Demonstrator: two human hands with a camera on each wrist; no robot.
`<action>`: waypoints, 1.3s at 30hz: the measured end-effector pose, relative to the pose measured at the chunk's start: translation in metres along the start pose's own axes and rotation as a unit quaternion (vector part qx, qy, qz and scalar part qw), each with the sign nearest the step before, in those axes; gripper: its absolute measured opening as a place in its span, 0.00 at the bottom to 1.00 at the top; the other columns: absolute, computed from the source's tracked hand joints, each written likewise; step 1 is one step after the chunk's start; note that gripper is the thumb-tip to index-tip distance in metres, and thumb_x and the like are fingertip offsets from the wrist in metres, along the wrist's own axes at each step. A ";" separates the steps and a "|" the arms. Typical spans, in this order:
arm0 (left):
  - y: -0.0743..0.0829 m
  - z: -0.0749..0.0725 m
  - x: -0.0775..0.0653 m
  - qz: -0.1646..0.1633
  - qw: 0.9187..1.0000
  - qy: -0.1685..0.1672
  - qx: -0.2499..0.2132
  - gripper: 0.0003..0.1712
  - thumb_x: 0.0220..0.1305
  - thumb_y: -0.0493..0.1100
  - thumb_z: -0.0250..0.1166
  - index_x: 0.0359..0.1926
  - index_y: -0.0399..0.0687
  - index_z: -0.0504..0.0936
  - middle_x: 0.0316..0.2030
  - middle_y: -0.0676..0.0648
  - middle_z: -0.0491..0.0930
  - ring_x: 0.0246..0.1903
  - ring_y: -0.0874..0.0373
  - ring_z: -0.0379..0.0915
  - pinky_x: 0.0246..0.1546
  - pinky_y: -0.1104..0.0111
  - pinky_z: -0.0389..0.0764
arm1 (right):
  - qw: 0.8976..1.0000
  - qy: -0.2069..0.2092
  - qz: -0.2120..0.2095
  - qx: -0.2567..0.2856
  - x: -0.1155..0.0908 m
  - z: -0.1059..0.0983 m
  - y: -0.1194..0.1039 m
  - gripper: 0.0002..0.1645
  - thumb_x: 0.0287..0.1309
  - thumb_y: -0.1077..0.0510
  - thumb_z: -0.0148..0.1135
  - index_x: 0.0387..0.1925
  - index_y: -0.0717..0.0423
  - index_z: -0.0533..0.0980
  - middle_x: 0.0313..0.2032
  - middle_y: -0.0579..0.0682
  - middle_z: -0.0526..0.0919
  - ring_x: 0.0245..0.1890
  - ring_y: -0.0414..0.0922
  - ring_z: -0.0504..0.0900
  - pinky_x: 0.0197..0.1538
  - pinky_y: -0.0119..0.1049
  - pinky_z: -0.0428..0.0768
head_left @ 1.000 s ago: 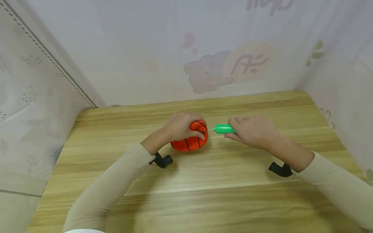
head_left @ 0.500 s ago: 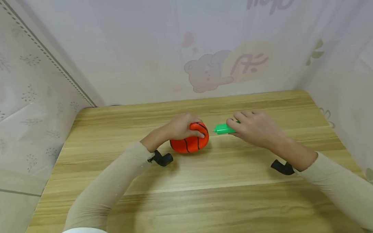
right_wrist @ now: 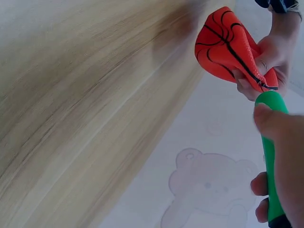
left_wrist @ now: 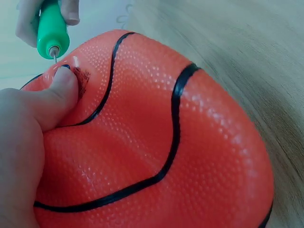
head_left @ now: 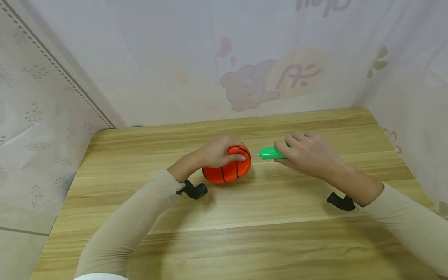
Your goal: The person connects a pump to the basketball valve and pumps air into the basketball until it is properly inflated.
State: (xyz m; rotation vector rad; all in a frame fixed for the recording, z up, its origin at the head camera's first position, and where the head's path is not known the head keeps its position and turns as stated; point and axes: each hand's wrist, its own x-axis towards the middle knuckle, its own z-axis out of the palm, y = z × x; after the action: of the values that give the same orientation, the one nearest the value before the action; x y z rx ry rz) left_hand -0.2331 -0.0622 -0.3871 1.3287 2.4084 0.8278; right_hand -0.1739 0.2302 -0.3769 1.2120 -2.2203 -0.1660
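Note:
My left hand (head_left: 217, 152) grips a small, dented orange basketball (head_left: 227, 173) with black lines, low over the table. In the left wrist view, my left thumb (left_wrist: 61, 90) presses the ball's skin beside a printed black mark (left_wrist: 81, 78). My right hand (head_left: 311, 153) holds a green hand pump (head_left: 270, 153), level and aimed at the ball from the right. A thin metal needle (left_wrist: 55, 59) sticks out of the pump, its tip right at the ball near my left thumb. The right wrist view shows folds in the ball (right_wrist: 223, 42) and the pump's black end (right_wrist: 280, 222).
A wood-grain table (head_left: 250, 254) lies under both hands. Pale printed sheets (head_left: 162, 68) with a bear figure stand along its back and sides. Each wrist carries a black curved mount (head_left: 195, 190).
My right hand has moved slightly right with the pump, and its fingers have shifted on the barrel. The ball has moved very slightly left in my left hand's grip.

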 end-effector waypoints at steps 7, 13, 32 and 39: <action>-0.003 -0.001 -0.002 0.012 1.000 0.001 0.004 0.13 0.70 0.38 0.66 0.53 0.41 0.87 0.47 0.47 0.87 0.50 0.54 0.83 0.56 0.64 0.79 | 0.999 -0.006 -0.035 -0.018 0.001 -0.003 -0.003 0.24 0.76 0.47 0.44 0.42 0.63 0.76 0.25 0.54 0.79 0.20 0.47 0.78 0.20 0.33 0.71; -0.002 0.000 -0.003 0.000 1.000 -0.001 0.000 0.14 0.71 0.38 0.65 0.55 0.42 0.86 0.49 0.47 0.87 0.53 0.54 0.82 0.58 0.64 0.77 | 0.999 -0.010 -0.024 -0.018 0.004 -0.008 -0.007 0.21 0.63 0.49 0.67 0.43 0.64 0.76 0.24 0.56 0.79 0.21 0.49 0.80 0.19 0.34 0.72; -0.010 -0.002 -0.001 0.033 0.994 0.001 -0.104 0.10 0.70 0.36 0.65 0.49 0.41 0.86 0.46 0.49 0.86 0.49 0.57 0.81 0.56 0.66 0.77 | 0.998 0.029 -0.020 -0.060 0.010 -0.027 -0.017 0.28 0.80 0.58 0.33 0.48 0.61 0.83 0.26 0.57 0.81 0.22 0.50 0.78 0.20 0.33 0.66; -0.011 -0.002 0.000 0.036 0.992 -0.006 -0.120 0.10 0.70 0.35 0.65 0.49 0.40 0.86 0.45 0.48 0.86 0.47 0.58 0.81 0.54 0.66 0.78 | 0.996 0.037 -0.024 -0.074 0.011 -0.032 -0.018 0.25 0.74 0.66 0.36 0.47 0.60 0.83 0.25 0.57 0.80 0.21 0.49 0.75 0.20 0.31 0.61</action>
State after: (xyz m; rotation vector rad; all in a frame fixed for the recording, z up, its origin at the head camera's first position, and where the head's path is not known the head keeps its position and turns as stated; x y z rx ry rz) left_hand -0.2412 -0.0673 -0.3919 1.3262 2.1802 1.0859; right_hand -0.1476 0.2167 -0.3526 1.1726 -2.0771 -0.2951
